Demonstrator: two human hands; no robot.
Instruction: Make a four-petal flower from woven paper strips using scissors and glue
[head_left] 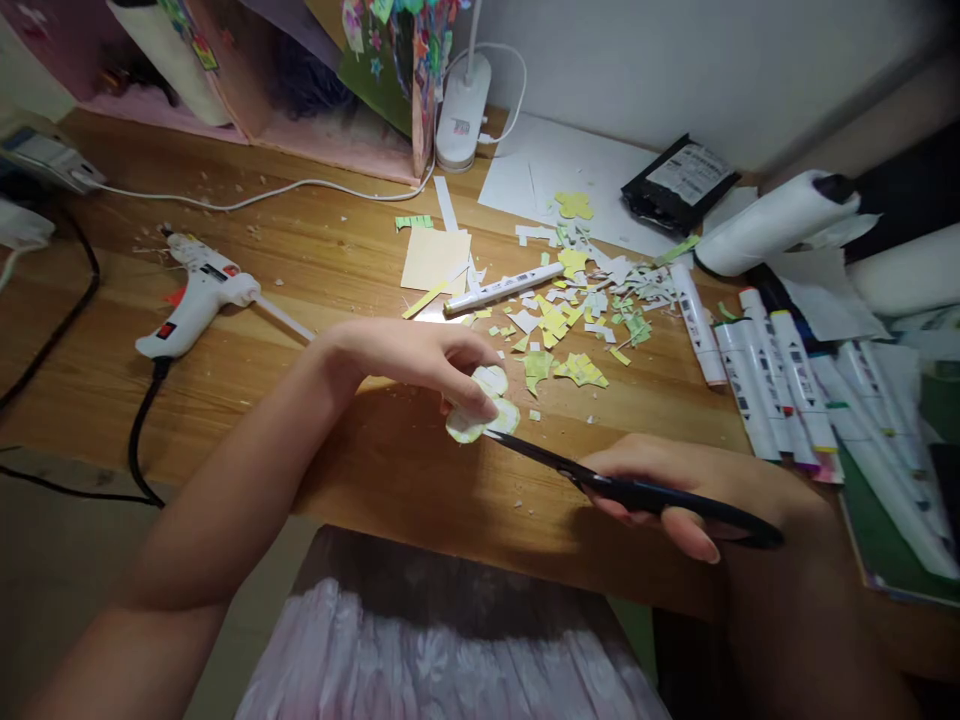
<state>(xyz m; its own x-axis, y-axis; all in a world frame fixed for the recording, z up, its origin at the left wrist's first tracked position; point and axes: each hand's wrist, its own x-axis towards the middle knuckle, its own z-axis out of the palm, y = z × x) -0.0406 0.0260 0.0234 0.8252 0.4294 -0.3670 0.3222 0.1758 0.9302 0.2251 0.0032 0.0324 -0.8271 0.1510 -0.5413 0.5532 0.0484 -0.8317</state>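
My left hand [442, 365] pinches a small white paper flower [504, 415] with a yellow-green edge, above the wooden desk [360, 470]. Part of the flower is covered by my thumb and fingers. In my right hand [652, 490] is a pair of black scissors [540, 458], fingers through the handles. The blade tips reach the flower's edge between two petals, just below my left thumb. From here the blades look closed or nearly so. Yellow-green paper scraps [581, 370] lie just beyond the flower.
A glue gun [199, 290] lies at left with its black cord running off the desk edge. A marker [502, 288] and a cream paper square [435, 260] lie behind my left hand. Several markers [772, 380] line the right side. A power strip [463, 115] stands at the back.
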